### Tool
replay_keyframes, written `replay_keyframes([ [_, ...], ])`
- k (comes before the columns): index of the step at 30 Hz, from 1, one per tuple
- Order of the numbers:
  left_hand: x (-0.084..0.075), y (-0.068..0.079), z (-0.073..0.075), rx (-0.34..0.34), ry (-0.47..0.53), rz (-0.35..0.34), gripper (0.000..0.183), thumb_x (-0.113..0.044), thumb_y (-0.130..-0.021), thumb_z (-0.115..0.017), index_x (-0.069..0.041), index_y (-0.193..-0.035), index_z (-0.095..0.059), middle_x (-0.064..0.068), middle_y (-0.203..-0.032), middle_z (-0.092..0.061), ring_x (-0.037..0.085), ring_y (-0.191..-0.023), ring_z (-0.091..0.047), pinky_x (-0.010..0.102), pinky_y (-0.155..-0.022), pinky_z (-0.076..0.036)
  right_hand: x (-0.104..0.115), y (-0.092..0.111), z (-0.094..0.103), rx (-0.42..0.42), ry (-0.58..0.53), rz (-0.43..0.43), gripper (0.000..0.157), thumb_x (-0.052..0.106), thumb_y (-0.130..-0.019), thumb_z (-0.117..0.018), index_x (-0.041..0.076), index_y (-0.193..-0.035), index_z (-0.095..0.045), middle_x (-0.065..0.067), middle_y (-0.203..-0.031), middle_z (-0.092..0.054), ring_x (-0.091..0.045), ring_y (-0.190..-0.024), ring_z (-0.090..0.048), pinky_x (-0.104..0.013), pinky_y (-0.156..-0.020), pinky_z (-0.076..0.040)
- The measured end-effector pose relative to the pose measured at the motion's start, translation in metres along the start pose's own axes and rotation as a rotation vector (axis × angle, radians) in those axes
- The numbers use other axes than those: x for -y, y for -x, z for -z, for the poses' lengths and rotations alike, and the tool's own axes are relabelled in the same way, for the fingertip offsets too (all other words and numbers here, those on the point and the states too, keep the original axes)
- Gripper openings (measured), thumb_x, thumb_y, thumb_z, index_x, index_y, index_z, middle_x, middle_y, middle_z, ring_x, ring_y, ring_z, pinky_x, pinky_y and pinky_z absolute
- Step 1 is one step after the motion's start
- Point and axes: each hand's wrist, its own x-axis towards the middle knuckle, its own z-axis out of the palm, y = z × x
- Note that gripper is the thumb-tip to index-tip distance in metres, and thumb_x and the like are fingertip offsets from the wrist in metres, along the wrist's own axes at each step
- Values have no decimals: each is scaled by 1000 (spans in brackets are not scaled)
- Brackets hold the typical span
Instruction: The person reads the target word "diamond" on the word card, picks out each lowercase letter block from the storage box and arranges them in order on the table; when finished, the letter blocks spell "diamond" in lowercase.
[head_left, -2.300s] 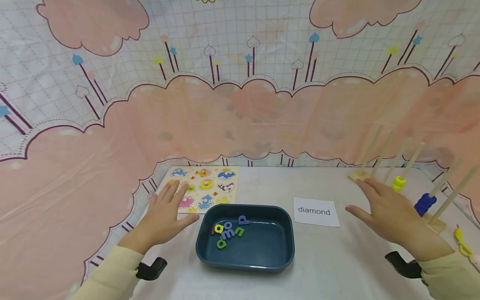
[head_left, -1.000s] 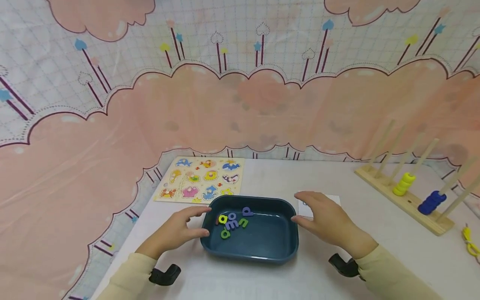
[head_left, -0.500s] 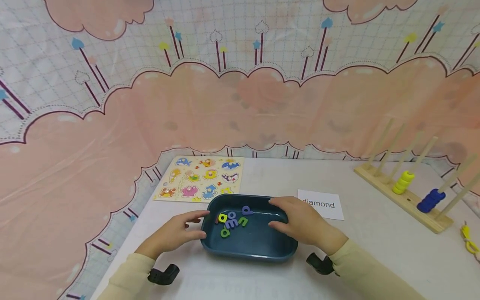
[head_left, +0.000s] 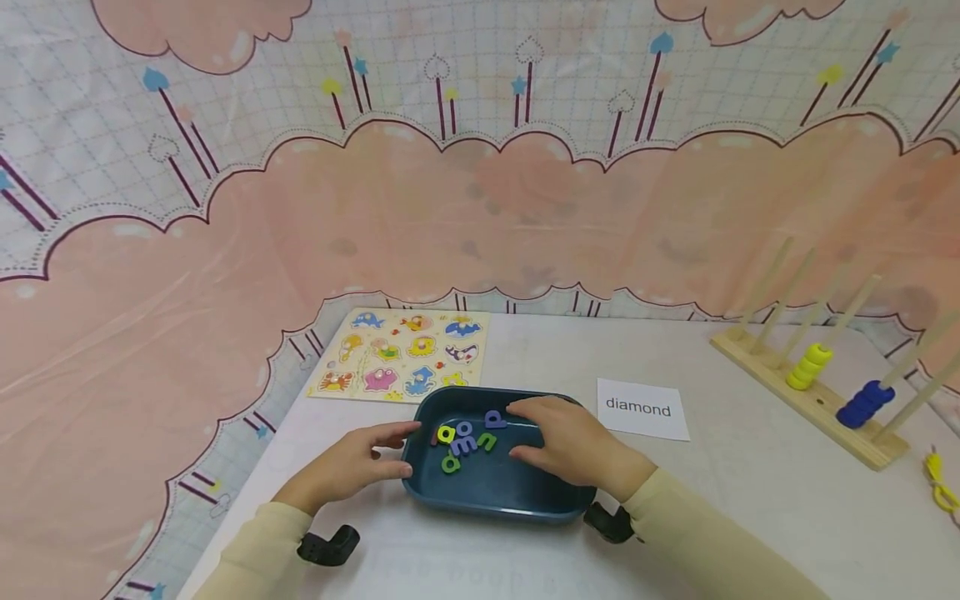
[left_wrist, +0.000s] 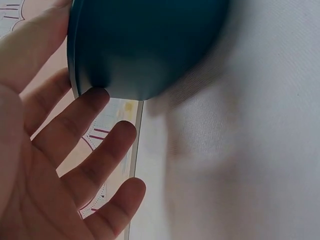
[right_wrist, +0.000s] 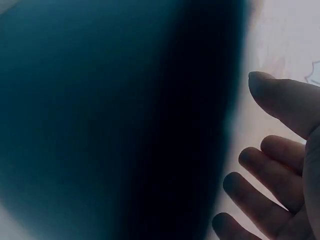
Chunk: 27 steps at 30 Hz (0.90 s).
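Note:
A dark teal plastic tray sits on the table, with several small letters at its left side. A yellow letter "a", a purple "m", a purple "o", a green "n", a green letter and a purple letter show; a reddish piece is partly covered. My left hand rests its thumb and fingertips against the tray's left rim, fingers loosely bent. Over the tray's right half hovers my right hand, thumb and fingers apart and holding nothing, near the purple letter.
A white card printed "diamond" lies right of the tray. Behind left is a sea-animal puzzle board. A wooden peg abacus with yellow and blue beads stands far right, near a yellow cord. A patterned cloth hangs behind.
Both hands came inward from beside the tray. My left hand reached its left rim and stayed; my right hand moved left past the card and over the tray. The letters look unmoved.

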Motion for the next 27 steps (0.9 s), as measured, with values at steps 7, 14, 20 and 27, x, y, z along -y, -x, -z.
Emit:
replay_keyframes([
  [7,3,-1,-2,-5,23,11,62,-31,-90,-76,-11,-144,-55,10,-140,-59,32,-123,-56,57,-102,-44,4,-12,0,39,-11,28,52,34,-91,-76,10,-135,-62,-8,-134,-62,-27,-126,-56,-47,-104,-45],
  [14,2,-1,-1,-7,23,24,63,-31,-89,-77,-12,-145,-54,11,-140,-58,33,-125,-54,58,-103,-43,7,-20,11,26,-29,54,54,31,-90,-77,7,-135,-61,-10,-132,-63,-28,-123,-58,-45,-103,-47],
  [20,1,-1,-1,-1,29,25,64,-32,-89,-77,-12,-145,-54,11,-140,-58,33,-126,-54,57,-103,-43,9,-29,13,52,-43,67,53,30,-92,-75,6,-136,-60,-10,-133,-63,-27,-125,-57,-44,-105,-45],
  [27,2,-1,-3,-10,44,48,64,-31,-87,-78,-13,-144,-55,10,-139,-59,33,-127,-53,58,-104,-41,10,-36,6,90,-92,45,52,29,-92,-75,6,-136,-60,-9,-134,-63,-27,-126,-56,-45,-107,-43],
])
